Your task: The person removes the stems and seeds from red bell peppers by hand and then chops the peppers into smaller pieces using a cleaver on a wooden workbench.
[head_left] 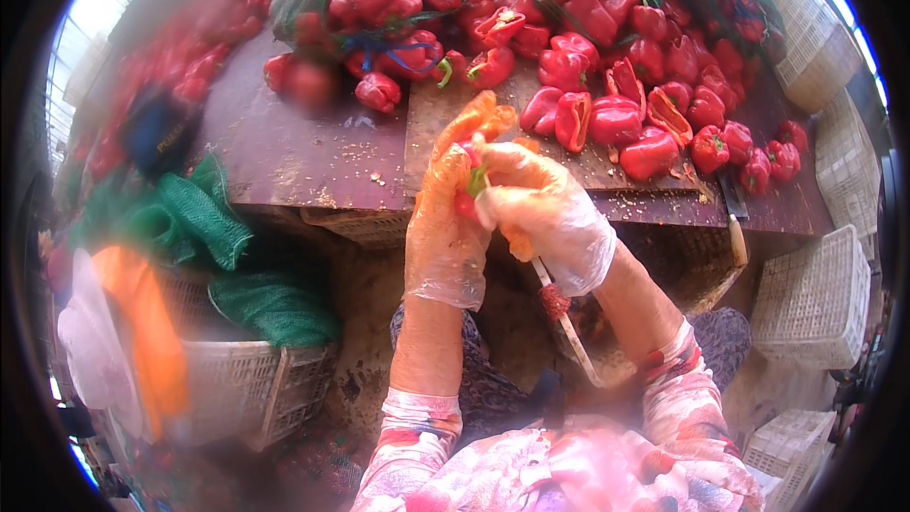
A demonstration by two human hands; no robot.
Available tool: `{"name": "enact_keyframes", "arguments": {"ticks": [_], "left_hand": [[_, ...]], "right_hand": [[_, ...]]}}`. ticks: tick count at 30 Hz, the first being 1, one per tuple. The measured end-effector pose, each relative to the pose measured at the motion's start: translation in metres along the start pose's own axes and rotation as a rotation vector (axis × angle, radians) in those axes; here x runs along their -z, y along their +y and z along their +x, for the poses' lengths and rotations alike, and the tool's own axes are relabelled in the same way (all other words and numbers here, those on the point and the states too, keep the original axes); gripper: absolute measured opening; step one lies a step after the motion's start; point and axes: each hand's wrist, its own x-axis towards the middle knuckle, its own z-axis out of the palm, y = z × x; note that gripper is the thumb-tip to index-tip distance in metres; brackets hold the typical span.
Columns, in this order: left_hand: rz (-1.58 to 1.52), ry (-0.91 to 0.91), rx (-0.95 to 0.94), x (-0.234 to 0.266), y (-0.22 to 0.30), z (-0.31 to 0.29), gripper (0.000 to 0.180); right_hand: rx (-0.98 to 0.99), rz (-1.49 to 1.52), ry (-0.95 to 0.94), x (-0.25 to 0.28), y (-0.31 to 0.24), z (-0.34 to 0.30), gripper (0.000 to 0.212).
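Observation:
In gloves stained orange, my hands meet in front of the table's near edge. My left hand [449, 218] is closed round a small red bell pepper [465, 205], mostly hidden by the fingers. A green stem [477, 180] shows between the hands. My right hand [545, 204] pinches at that stem, with its fingertips against the pepper. Just beyond my fingers, halved red peppers [573, 120] lie cut side up beside a heap of whole ones [616, 120] on a wooden board [445, 123].
Green net sacks of peppers [379, 0] line the table's far side. A knife [735, 218] rests at the front right edge. Green netting [270, 308] drapes over a white crate [237, 379] at left. White crates [813, 299] stand at right; a pale rim [573, 341] is below my right hand.

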Motion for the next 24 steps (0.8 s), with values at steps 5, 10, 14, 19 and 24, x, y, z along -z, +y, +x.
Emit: {"name": "enact_keyframes", "arguments": {"ticks": [5, 10, 14, 19, 24], "left_hand": [[0.199, 0.093, 0.035, 0.001, -0.006, -0.003, 0.038], [0.367, 0.107, 0.006, 0.007, -0.015, 0.002, 0.031], [0.715, 0.069, -0.132, 0.013, -0.022, 0.004, 0.028], [1.048, 0.01, -0.18, 0.019, -0.006, 0.007, 0.031], [-0.067, -0.172, -0.063, 0.024, -0.006, 0.01, 0.055]], "right_hand": [[-0.007, -0.158, -0.003, 0.013, 0.001, 0.002, 0.03], [0.126, -0.253, -0.015, 0.028, 0.019, 0.011, 0.016], [0.178, -0.795, 0.033, 0.041, 0.005, 0.004, 0.032], [0.189, -1.568, 0.127, 0.061, 0.004, 0.013, 0.027], [0.188, -1.665, -0.016, 0.098, -0.009, 0.001, 0.045]]}}
